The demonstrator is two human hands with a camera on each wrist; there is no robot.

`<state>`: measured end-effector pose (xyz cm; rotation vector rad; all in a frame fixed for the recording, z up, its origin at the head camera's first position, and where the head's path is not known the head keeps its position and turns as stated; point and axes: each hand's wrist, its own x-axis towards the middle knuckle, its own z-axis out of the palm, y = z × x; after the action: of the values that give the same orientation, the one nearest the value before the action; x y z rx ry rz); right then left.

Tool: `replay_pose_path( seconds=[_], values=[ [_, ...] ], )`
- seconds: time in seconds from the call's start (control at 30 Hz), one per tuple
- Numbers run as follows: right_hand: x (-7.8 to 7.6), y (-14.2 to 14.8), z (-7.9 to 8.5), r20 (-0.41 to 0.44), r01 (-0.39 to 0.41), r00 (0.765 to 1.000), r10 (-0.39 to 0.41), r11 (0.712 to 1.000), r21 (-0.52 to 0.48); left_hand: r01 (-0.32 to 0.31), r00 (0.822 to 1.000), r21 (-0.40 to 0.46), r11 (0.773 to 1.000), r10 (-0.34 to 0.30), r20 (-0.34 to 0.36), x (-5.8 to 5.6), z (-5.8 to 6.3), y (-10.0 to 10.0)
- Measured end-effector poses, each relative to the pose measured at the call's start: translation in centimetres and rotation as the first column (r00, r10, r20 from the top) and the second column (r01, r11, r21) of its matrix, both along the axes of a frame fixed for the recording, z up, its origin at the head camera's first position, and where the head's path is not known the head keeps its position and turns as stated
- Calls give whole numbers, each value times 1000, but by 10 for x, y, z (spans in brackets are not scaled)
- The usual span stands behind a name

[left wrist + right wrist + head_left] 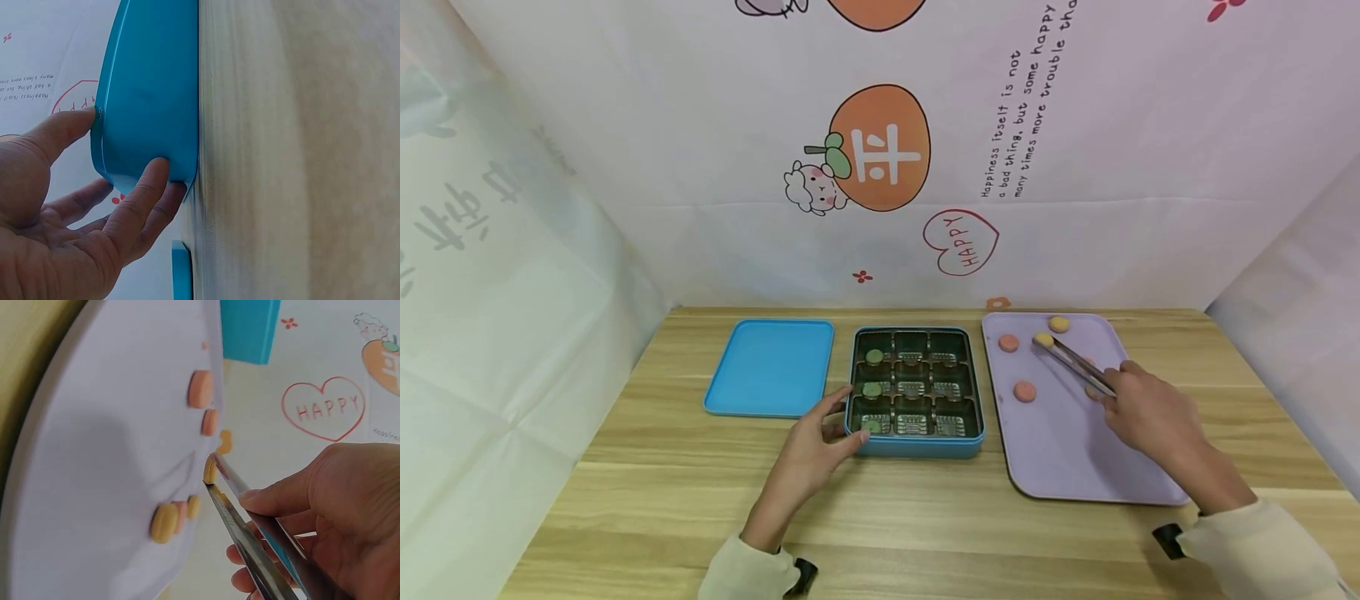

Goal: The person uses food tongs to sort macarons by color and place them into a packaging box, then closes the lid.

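My left hand (812,457) grips the near-left corner of a blue box (917,448), thumb at the rim and fingers against the side. Inside sits a nine-compartment insert; green macarons (874,357) lie in its three left compartments. Over on the right, my right hand (1153,417) holds metal tongs (1075,367). Between the tong tips is a yellow macaron (210,470), above the far part of the lilac tray (1052,467). On the tray lie pink macarons (1025,391) and a yellow macaron (1058,324) at the far edge; others are partly hidden behind the tongs and hand.
A blue lid (771,367) lies flat left of the box. The wooden table (925,533) extends toward me in front of the box and tray. A printed white cloth (737,250) hangs behind the table's far edge.
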<state>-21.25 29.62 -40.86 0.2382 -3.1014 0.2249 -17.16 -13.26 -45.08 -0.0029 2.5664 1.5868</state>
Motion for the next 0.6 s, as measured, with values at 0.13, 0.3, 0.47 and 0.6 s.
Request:
replay_pose_path(
  seconds=[0.13, 0.3, 0.47, 0.6],
  values=[
    [4, -8, 5, -41, -17, 999, 16, 1000, -13, 1, 1000, 4, 1000, -1, -2, -1, -1, 0],
    [11, -20, 14, -92, -54, 994, 51, 998, -28, 2, 1000, 9, 1000, -2, -1, -1, -1, 0],
    [20, -32, 20, -160, -119, 981, 111, 992, -42, 3, 1000, 14, 1000, -3, -2, -1, -1, 0],
    [28, -43, 26, -198, -170, 967, 158, 985, -42, 3, 1000, 17, 1000, -3, -2, -1, -1, 0]
  ],
)
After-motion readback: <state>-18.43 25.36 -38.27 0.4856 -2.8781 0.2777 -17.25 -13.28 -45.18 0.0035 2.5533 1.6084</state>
